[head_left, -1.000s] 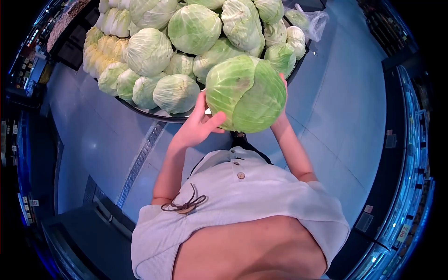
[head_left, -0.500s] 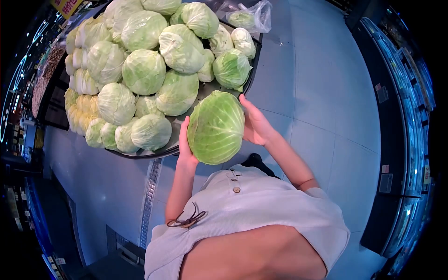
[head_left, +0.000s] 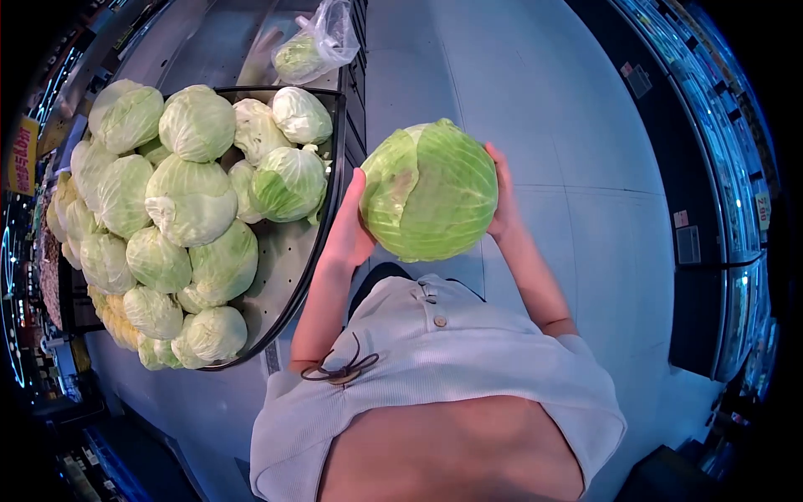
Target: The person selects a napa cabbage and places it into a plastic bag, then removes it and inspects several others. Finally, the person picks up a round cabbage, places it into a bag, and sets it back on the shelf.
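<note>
A large round green cabbage [head_left: 431, 192] is held up in front of my body, clear of the display. My left hand [head_left: 347, 230] presses against its left side, with the thumb along the edge. On the opposite side my right hand [head_left: 504, 197] grips it, fingers partly hidden behind the leaves. Brownish marks show on the cabbage's left face. To the left, a heap of paler cabbages [head_left: 191, 201] covers much of the display stand [head_left: 280, 272]. A leafy green cabbage [head_left: 290, 183] sits at the heap's right side, nearest my left hand.
A clear plastic bag [head_left: 335, 38] with a green vegetable in it lies on the stand beyond the heap. The stand's black rim [head_left: 322, 238] runs close by my left forearm. Refrigerated shelves [head_left: 723, 167] line the right side. Grey tiled floor [head_left: 535, 109] lies between.
The view has turned right, so the heap now appears farther left. The cabbage has been raised and turned between my hands, showing a different face. Both hands keep hold of it.
</note>
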